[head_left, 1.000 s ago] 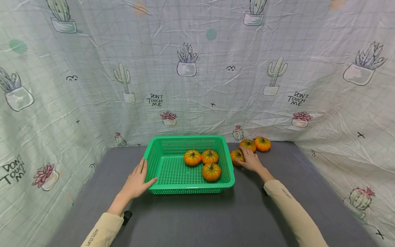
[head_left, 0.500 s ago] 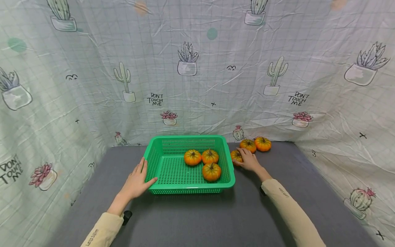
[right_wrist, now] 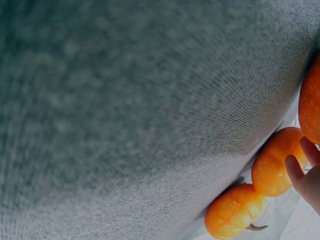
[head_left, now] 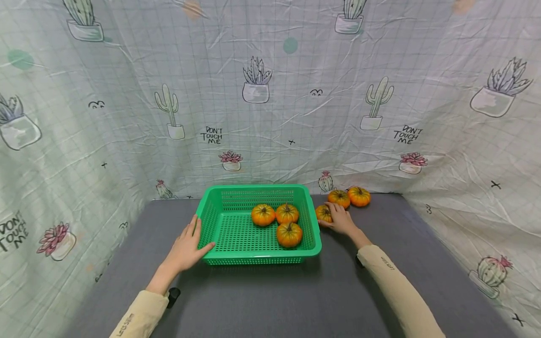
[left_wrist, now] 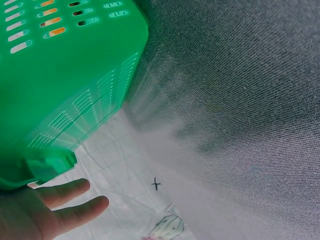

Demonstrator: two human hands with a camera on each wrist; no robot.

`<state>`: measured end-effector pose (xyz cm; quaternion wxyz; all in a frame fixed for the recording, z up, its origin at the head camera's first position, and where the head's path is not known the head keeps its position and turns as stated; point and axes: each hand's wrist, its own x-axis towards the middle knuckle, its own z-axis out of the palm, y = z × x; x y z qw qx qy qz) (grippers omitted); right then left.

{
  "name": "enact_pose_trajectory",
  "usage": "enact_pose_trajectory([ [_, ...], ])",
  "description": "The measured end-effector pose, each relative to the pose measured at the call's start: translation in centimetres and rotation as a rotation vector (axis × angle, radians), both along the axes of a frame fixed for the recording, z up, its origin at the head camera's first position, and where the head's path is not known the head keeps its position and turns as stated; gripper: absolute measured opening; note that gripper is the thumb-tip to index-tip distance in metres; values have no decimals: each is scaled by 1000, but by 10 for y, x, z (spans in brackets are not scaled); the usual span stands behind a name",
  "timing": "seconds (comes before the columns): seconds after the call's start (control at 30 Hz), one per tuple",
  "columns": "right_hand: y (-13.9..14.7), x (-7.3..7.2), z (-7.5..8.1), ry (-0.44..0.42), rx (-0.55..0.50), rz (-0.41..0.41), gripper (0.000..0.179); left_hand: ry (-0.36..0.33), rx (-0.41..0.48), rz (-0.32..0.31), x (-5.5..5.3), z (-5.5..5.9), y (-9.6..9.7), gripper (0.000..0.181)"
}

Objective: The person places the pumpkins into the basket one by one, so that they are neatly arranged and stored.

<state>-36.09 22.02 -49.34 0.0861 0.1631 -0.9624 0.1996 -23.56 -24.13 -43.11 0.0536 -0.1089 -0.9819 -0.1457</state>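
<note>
A green perforated plastic basket (head_left: 258, 255) stands on the table with small orange pumpkins inside: one at left (head_left: 263, 215), one behind (head_left: 287, 214) and one in front (head_left: 289, 234). My left hand (head_left: 186, 249) rests on its left rim, thumb over the front corner; in the left wrist view two fingers (left_wrist: 82, 211) stretch out straight beside the rim. Just outside the right wall, my right hand (head_left: 343, 220) grips another small pumpkin (head_left: 323, 214) between thumb and fingers. In the right wrist view its fingers (right_wrist: 296, 172) reach that pumpkin (right_wrist: 312, 100), partly cut off by the frame edge.
Two more pumpkins, one nearer (head_left: 339, 199) and one farther right (head_left: 359, 196), sit behind my right hand by the back edge of the grey table (head_left: 270, 300). A cactus-print cloth (head_left: 291, 112) hangs behind and along both sides.
My right hand has shifted slightly left and settled closer around the pumpkin beside the basket. The left hand and the basket have stayed in place.
</note>
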Motion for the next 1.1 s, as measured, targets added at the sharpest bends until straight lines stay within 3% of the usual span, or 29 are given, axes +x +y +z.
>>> enact_pose_trajectory([
  [1.1, 6, 9, 14, 131, 7, 75, 67, -12, 7, -11, 1, 1, -1, 84],
])
